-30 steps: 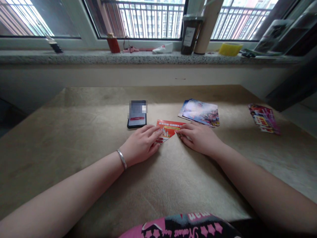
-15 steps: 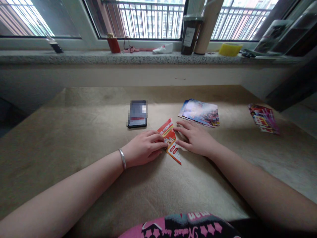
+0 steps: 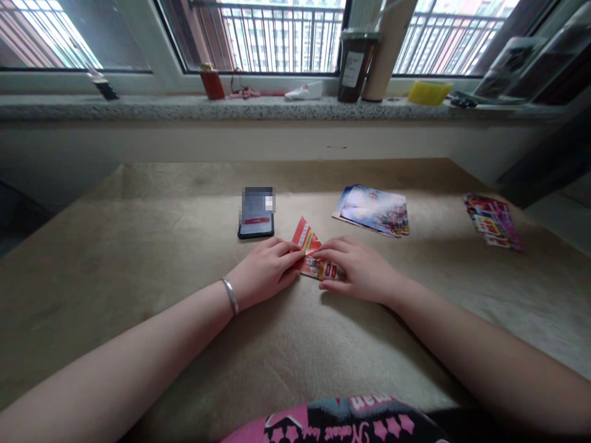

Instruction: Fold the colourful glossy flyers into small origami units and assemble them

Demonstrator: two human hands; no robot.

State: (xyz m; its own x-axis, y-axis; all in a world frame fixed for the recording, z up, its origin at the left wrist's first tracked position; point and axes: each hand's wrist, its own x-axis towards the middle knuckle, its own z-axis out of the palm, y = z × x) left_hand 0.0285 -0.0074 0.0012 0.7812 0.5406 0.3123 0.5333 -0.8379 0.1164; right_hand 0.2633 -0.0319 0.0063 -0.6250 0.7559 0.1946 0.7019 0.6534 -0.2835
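Note:
A small red and orange printed leaflet [image 3: 310, 253], folded into a pointed shape, lies on the tan table [image 3: 138, 246] between my hands. My left hand [image 3: 263, 271], with a silver bangle on its wrist, pinches the leaflet's left edge with its fingertips. From the right, my right hand [image 3: 360, 267] curls its fingers over the lower flap and presses it down. A dark phone [image 3: 256, 212] with its screen lit lies just beyond the leaflet.
A stack of blue and purple leaflets [image 3: 373, 209] lies beyond my right hand, and another colourful leaflet [image 3: 493, 221] near the table's right edge. The stone windowsill holds a red cup [image 3: 212, 83], a dark container [image 3: 353, 67] and a yellow tape roll [image 3: 429, 91].
The leaflet was turned from lying flat to standing point-up, then its lower flap was folded over. My right hand moved in onto the flap; my left hand stayed at the left edge.

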